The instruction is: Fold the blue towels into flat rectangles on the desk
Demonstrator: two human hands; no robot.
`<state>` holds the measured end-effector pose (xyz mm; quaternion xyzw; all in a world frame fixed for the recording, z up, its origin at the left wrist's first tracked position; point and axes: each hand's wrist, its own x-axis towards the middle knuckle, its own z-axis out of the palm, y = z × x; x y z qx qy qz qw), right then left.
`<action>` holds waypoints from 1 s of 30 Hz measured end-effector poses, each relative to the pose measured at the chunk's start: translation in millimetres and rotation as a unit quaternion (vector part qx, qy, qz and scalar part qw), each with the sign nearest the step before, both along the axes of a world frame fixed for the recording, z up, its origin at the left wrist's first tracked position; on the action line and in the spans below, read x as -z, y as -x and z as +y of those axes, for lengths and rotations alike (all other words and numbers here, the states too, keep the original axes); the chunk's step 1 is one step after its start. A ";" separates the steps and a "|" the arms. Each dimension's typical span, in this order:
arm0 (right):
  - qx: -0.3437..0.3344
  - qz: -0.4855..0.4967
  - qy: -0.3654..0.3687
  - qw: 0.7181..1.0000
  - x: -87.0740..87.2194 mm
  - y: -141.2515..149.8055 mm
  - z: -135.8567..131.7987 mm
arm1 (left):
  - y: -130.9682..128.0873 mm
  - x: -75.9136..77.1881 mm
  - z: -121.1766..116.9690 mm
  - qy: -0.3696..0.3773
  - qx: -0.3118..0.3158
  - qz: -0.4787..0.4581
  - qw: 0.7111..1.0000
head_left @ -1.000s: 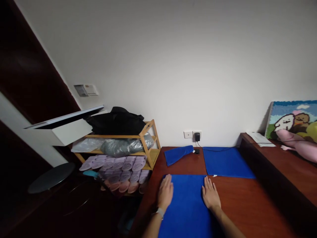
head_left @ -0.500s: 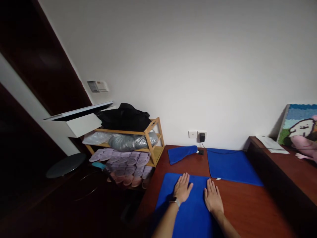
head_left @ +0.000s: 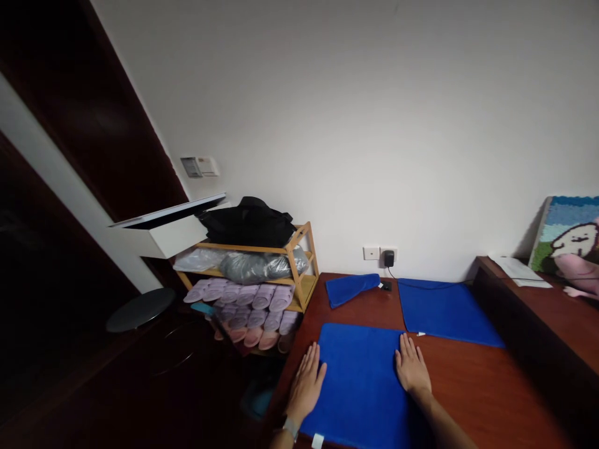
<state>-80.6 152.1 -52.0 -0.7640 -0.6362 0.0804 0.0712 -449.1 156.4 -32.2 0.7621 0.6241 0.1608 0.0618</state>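
A blue cloth point(head_left: 360, 380) lies flat on the brown wooden desk point(head_left: 472, 386), its white tag at the near left corner. Along the cloth's left edge rests my left hand point(head_left: 306, 383), fingers stretched out, a watch on the wrist. My right hand point(head_left: 412, 368) lies flat at the far right edge of the same cloth, fingers extended. Neither hand grips anything. Farther back, a folded blue cloth point(head_left: 350, 290) sits near the wall, and another blue cloth point(head_left: 447, 312) is spread out at the back right.
A wooden rack point(head_left: 304, 268) at the left holds a black bag point(head_left: 250, 224) and several slippers point(head_left: 255, 299). A black plug adapter point(head_left: 389, 257) is in the wall socket, its cord running over the desk. A raised ledge point(head_left: 519, 312) borders the right side.
My left hand has slid left from the cloth's middle to its left edge. My right hand stays at the right edge. The camera view has shifted slightly left.
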 end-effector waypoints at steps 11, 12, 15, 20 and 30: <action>0.002 0.001 -0.002 1.000 -5.3 9.1 -41.8 | -68.1 -5.8 -70.5 -0.014 0.114 0.015 0.993; 0.000 -0.001 0.001 1.000 -2.0 10.2 -46.2 | -77.1 -4.6 -69.4 -0.017 0.123 0.014 0.992; -0.004 -0.015 0.000 1.000 2.4 12.6 -53.0 | -118.5 -5.9 -61.6 -0.029 0.172 0.008 0.985; -0.016 -0.019 0.005 1.000 -1.2 11.6 -53.9 | -206.0 -5.5 -36.5 -0.017 0.217 -0.019 0.976; -0.004 -0.026 0.009 1.000 -5.4 13.6 -55.5 | -93.3 1.5 0.1 0.042 0.081 0.043 0.995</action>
